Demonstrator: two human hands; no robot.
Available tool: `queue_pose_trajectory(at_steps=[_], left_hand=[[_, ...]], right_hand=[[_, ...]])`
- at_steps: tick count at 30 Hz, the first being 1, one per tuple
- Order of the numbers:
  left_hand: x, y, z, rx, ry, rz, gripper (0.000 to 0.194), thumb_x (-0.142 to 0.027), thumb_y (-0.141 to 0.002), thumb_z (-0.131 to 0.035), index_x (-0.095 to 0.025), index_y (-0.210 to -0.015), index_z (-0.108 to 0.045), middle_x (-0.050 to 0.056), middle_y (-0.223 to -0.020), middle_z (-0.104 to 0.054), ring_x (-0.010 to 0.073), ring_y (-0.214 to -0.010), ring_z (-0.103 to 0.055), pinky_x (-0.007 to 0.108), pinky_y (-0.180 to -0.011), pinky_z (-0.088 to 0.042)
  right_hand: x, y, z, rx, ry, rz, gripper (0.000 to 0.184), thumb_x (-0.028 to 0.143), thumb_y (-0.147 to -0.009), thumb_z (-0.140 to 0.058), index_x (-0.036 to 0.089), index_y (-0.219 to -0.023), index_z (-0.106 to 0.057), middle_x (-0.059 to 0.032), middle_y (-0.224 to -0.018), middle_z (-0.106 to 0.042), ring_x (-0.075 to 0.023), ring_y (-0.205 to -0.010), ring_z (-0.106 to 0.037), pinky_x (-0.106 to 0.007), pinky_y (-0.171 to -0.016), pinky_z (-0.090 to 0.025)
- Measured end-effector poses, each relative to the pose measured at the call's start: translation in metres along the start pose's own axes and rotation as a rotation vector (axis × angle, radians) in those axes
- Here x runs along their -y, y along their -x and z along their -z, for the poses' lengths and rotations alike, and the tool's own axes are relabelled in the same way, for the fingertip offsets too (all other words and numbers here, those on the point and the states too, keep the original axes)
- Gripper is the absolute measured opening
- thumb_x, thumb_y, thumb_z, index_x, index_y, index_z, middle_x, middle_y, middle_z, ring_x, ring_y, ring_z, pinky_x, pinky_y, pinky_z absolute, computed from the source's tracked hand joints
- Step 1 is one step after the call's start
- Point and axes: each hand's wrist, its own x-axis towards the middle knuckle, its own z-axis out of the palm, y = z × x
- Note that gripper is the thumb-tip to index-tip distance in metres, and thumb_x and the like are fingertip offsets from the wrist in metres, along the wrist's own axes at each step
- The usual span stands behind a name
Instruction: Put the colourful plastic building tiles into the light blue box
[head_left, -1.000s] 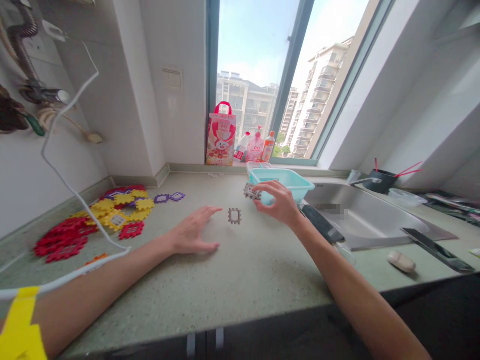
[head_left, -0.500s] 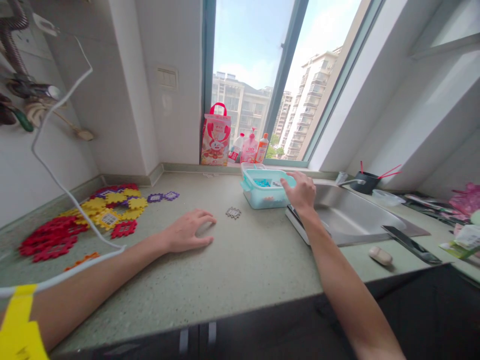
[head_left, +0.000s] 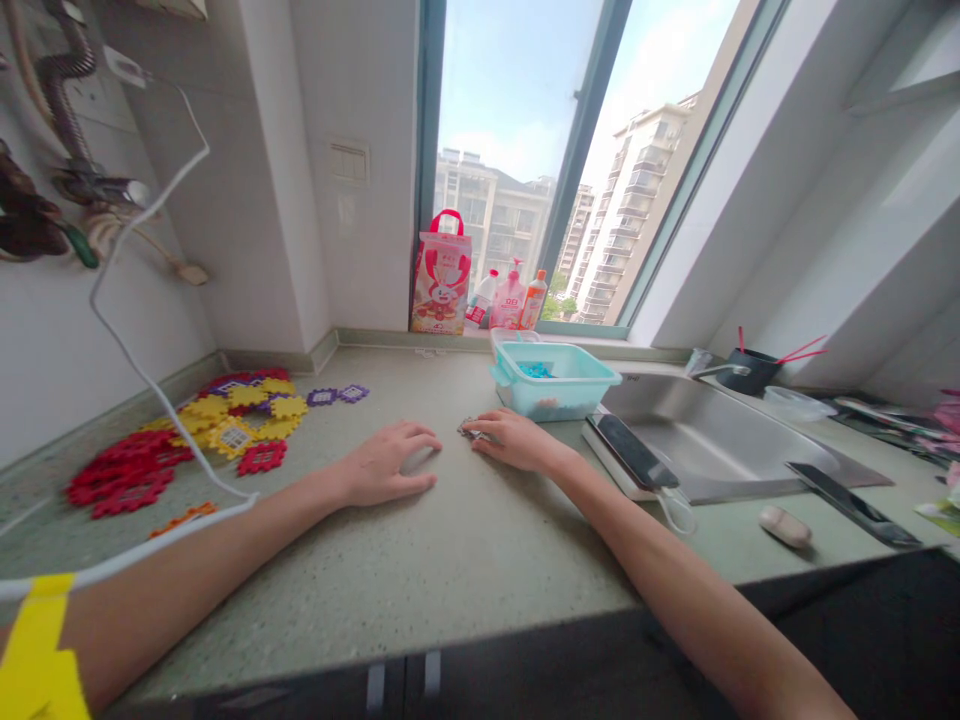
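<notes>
Near the middle of the countertop, my left hand rests with its thumb and fingers apart and nothing between them. My right hand lies palm down just across from it, fingertips together on a grey gear-shaped plastic piece. The fingers cover most of that piece, so whether a second one lies there is hidden. Behind the right hand stands a light-blue plastic bin with small blue pieces in it. Two purple gear pieces lie beyond my left hand.
Yellow gear pieces and red ones are piled at the left, under a white cable. A phone on a white block sits by the steel sink. A white earbud case and a dark flat object lie right.
My right hand has moved left and nearer, from the bin's right end to the grey gear piece. My left hand stays put. The view has shifted slightly left.
</notes>
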Motion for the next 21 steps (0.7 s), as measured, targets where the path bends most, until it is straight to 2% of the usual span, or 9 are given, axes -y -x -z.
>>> queue_pose_trajectory(at_steps=[2,5,7,10,12,16,19,21], left_hand=[[0.0,0.0,0.0,0.003,0.001,0.002,0.045,-0.047,-0.094,-0.066,-0.025,-0.133,-0.067,0.009,-0.138,-0.063,0.0293,-0.129,-0.059,0.041,-0.113,-0.045],[0.0,0.0,0.001,0.009,-0.008,0.006,0.045,-0.048,-0.094,-0.066,-0.025,-0.133,-0.067,0.009,-0.138,-0.063,0.0293,-0.129,-0.059,0.041,-0.113,-0.045],[0.0,0.0,0.001,0.013,-0.018,0.009,0.045,-0.048,-0.094,-0.066,-0.025,-0.132,-0.066,0.009,-0.139,-0.063,0.0292,-0.129,-0.059,0.041,-0.113,-0.044],[0.0,0.0,0.0,0.014,-0.025,0.003,0.045,-0.048,-0.095,-0.065,-0.024,-0.132,-0.066,0.01,-0.139,-0.063,0.029,-0.129,-0.059,0.041,-0.113,-0.044],[0.001,0.0,0.0,0.013,-0.022,-0.001,0.045,-0.048,-0.095,-0.065,-0.024,-0.132,-0.066,0.01,-0.139,-0.063,0.0291,-0.129,-0.059,0.041,-0.113,-0.045],[0.002,0.0,0.0,0.012,-0.016,-0.004,0.046,-0.049,-0.095,-0.064,-0.023,-0.133,-0.066,0.01,-0.139,-0.063,0.0294,-0.129,-0.059,0.041,-0.113,-0.045],[0.001,0.001,0.001,0.023,-0.019,0.003,0.046,-0.048,-0.096,-0.063,-0.023,-0.133,-0.065,0.01,-0.14,-0.062,0.0294,-0.13,-0.058,0.041,-0.114,-0.044],[0.0,0.001,0.002,0.03,-0.021,0.008,0.045,-0.048,-0.097,-0.062,-0.022,-0.133,-0.065,0.01,-0.141,-0.062,0.0295,-0.13,-0.058,0.042,-0.114,-0.044]], right_hand=[[0.0,-0.001,-0.002,-0.008,-0.005,0.003,0.031,0.028,-0.1,-0.066,0.025,-0.13,-0.074,-0.0101,-0.115,-0.074,-0.0241,-0.108,-0.07,-0.037,-0.099,-0.054],[0.005,-0.002,0.004,-0.077,0.0,0.043,0.035,0.028,-0.093,-0.073,0.026,-0.128,-0.074,-0.0087,-0.116,-0.074,-0.024,-0.106,-0.07,-0.036,-0.096,-0.055],[0.009,-0.002,0.012,-0.182,0.005,0.093,0.039,0.026,-0.09,-0.072,0.027,-0.129,-0.072,-0.0077,-0.125,-0.073,-0.0242,-0.112,-0.069,-0.036,-0.101,-0.053],[0.007,0.004,0.03,-0.427,0.018,0.097,0.039,0.024,-0.092,-0.067,0.028,-0.131,-0.069,-0.0071,-0.136,-0.068,-0.025,-0.122,-0.065,-0.039,-0.109,-0.05],[-0.001,0.011,0.044,-0.596,0.037,0.035,0.04,0.026,-0.092,-0.065,0.028,-0.132,-0.068,-0.0084,-0.138,-0.066,-0.0268,-0.125,-0.062,-0.042,-0.111,-0.048],[-0.027,0.028,0.068,-0.865,0.155,-0.187,0.037,0.029,-0.094,-0.059,0.025,-0.13,-0.068,-0.0103,-0.137,-0.066,-0.0297,-0.127,-0.06,-0.047,-0.112,-0.047],[-0.046,0.038,0.081,-1.027,0.263,-0.31,0.033,0.033,-0.097,-0.055,0.022,-0.124,-0.07,-0.0103,-0.131,-0.068,-0.0297,-0.123,-0.06,-0.048,-0.109,-0.047],[-0.057,0.044,0.086,-1.089,0.313,-0.366,0.033,0.034,-0.098,-0.053,0.021,-0.122,-0.071,-0.0107,-0.128,-0.07,-0.0296,-0.121,-0.061,-0.047,-0.108,-0.046]])
